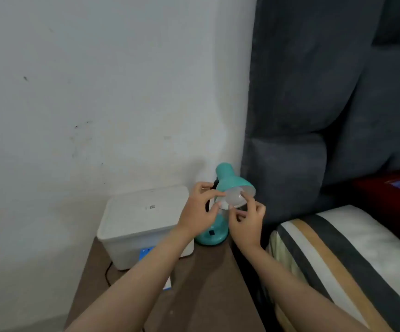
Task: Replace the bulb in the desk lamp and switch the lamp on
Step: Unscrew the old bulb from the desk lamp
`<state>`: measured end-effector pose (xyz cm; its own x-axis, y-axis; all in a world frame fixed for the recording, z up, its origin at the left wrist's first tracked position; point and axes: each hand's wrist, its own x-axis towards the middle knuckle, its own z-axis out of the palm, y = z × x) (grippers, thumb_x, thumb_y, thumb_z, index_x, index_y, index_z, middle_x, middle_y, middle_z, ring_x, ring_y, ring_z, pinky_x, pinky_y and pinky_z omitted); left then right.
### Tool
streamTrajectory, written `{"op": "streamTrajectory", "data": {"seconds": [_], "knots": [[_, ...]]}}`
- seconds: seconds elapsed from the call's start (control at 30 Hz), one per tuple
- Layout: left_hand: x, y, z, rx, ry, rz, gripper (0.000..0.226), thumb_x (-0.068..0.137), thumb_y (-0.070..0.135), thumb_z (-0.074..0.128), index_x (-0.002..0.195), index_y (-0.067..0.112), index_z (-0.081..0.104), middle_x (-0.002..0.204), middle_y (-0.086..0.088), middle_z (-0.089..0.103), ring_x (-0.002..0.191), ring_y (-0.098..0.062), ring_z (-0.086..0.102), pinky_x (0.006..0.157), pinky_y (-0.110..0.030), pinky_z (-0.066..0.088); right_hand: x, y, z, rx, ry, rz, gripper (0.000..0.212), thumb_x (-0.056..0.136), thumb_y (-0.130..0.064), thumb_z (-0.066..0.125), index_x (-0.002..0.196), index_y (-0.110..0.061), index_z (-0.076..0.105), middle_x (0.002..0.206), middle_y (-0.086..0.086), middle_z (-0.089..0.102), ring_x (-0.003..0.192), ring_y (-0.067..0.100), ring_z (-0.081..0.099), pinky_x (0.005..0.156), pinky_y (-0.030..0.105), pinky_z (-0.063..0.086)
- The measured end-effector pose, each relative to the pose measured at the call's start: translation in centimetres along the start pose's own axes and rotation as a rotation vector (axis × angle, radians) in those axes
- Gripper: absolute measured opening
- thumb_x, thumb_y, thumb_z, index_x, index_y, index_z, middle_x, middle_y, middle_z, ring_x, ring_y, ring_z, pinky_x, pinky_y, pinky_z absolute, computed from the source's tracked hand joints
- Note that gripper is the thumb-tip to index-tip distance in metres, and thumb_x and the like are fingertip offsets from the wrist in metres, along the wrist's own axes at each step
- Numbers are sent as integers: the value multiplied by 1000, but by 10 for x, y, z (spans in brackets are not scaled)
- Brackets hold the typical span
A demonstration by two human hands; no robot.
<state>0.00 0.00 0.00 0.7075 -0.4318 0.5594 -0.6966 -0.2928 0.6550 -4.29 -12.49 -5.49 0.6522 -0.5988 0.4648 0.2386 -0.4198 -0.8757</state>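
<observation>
White wall (pixel 98 92) fills the left and upper part of the view, marked with a few small dark specks. To the right stands a dark grey padded headboard (pixel 326 92), its top cut off by the frame. Below it lies a bed (pixel 338 255) with a striped cover, running out of the lower right corner, and a red cushion (pixel 390 207) only partly in view at the edge.

Between wall and bed sits a brown worktop (pixel 206 283), its near end hidden under the forearms. On it rests a white lidded box (pixel 141 221) with a small label too blurred to read; a blue-edged thing (pixel 146 252) at its front is mostly covered by the left arm.

Just beside the box stands the teal desk lamp (pixel 227 183), its neck and much of its base hidden behind the hands. The bulb (pixel 233 197) shows in the mouth of the shade, pale and soft in outline.

The left hand (pixel 199 212) has fingers curled to the bulb and shade rim. The right hand (pixel 248 224) pinches the bulb from below; the exact contact is blurred.
</observation>
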Motion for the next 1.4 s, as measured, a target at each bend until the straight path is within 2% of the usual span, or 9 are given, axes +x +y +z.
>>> {"op": "streamTrajectory", "data": {"seconds": [0.17, 0.27, 0.33, 0.47, 0.63, 0.83, 1.13, 1.23, 1.4], "knots": [[12, -4, 5, -42, -18, -28, 27, 85, 7, 62, 106, 21, 69, 123, -1, 49, 117, 2, 43, 97, -24, 42, 9, 2, 9, 86, 34, 107, 58, 85, -17, 69, 137, -21, 43, 117, 7, 40, 70, 5, 68, 68, 5, 51], [16, -6, 7, -53, -39, -20, 32, 86, 2, 59, 112, 20, 66, 125, 3, 47, 122, -1, 41, 100, -32, 45, 16, 4, 14, 73, 41, 143, 54, 85, -28, 68, 134, -22, 45, 120, 8, 49, 83, 7, 67, 77, 23, 57], [19, -6, 9, -66, -51, -18, 37, 86, -3, 55, 115, 17, 64, 127, 4, 46, 123, -1, 39, 100, -27, 46, 18, 7, 18, 72, 42, 165, 52, 85, -35, 67, 131, -23, 48, 119, 7, 54, 94, 20, 66, 84, 42, 57], [22, -7, 11, -36, -33, -2, 41, 83, -10, 54, 113, 15, 65, 127, -1, 51, 120, -5, 44, 92, -4, 39, 18, 12, 21, 97, 78, 145, 49, 83, -30, 71, 127, -20, 53, 117, 7, 54, 92, 27, 67, 80, 41, 59], [23, -8, 15, -31, 8, 2, 40, 83, -11, 54, 108, 17, 67, 121, -6, 58, 117, -10, 51, 94, -5, 38, 17, 15, 24, 109, 118, 88, 46, 81, -14, 73, 124, -16, 58, 120, 10, 53, 92, 32, 67, 76, 30, 58], [22, -9, 17, -38, 17, 21, 39, 83, -10, 54, 108, 17, 68, 119, -5, 60, 117, -9, 51, 93, -6, 40, 12, 22, 23, 35, 117, -15, 54, 76, 3, 72, 122, -25, 61, 133, 13, 40, 121, 31, 51, 94, 48, 52], [21, -7, 20, -45, 18, 7, 39, 84, -10, 54, 107, 18, 68, 120, -5, 59, 118, -7, 49, 95, -4, 37, 12, 4, 26, 303, 215, 347, 49, 86, -39, 64, 130, -27, 47, 124, 8, 56, 109, 22, 62, 90, 41, 55], [21, -7, 22, -33, 18, 5, 39, 84, -10, 54, 108, 18, 67, 120, -6, 60, 118, -11, 50, 95, -3, 35, 15, 2, 27, 275, 200, 290, 42, 89, -26, 64, 128, -20, 50, 124, 8, 54, 109, 20, 61, 84, 25, 53], [22, -6, 21, -25, 7, 8, 37, 85, -9, 54, 108, 17, 67, 121, -7, 60, 120, -11, 50, 96, -3, 34, 9, 8, 30, 227, 162, 179, 57, 76, 0, 73, 109, -44, 56, 133, 3, 39, 117, 26, 56, 97, 39, 51]]}}
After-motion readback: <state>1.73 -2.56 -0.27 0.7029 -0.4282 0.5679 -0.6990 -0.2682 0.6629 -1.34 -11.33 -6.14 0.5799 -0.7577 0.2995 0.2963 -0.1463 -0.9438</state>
